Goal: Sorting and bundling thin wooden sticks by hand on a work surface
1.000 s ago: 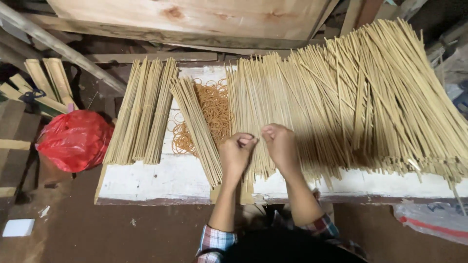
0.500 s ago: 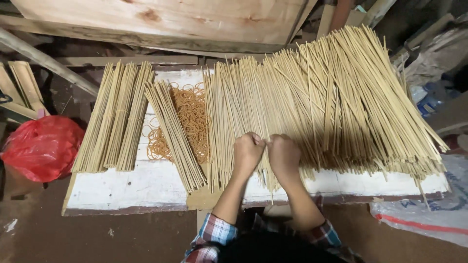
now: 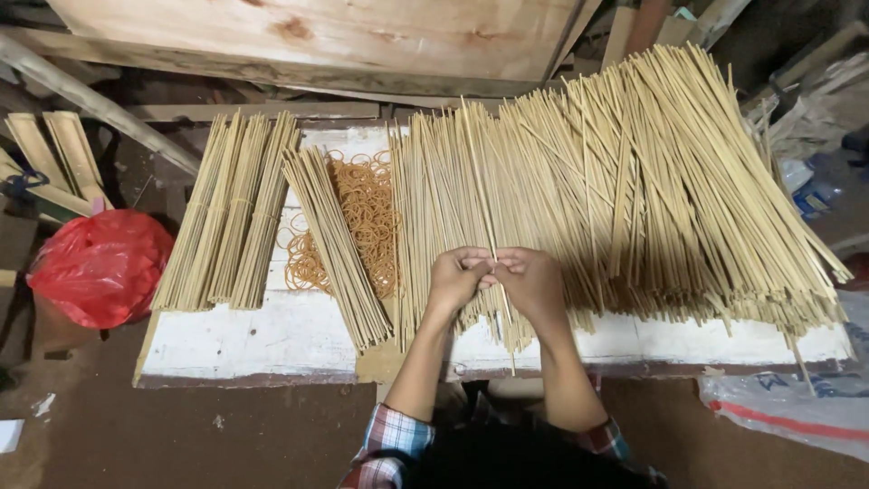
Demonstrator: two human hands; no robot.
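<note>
Left hand (image 3: 457, 279): fingers curled shut, pinching a few thin bamboo sticks (image 3: 483, 199) that poke straight up away from the person.
Right hand (image 3: 532, 281): pressed right up against the left one, fingertips closed on the same sticks.
Big stick pile (image 3: 652, 190): fanned out over the white board (image 3: 244, 340), right under and beyond both hands.
Rubber bands (image 3: 362, 217): loose orange heap just left of the hands.
Tied bundles (image 3: 231, 213): lying on the board's left end.
Red plastic bag (image 3: 100, 267): on the floor, far left.

Both hands, left (image 3: 455, 279) and right (image 3: 530, 282), meet with fingers pinched together.
</note>
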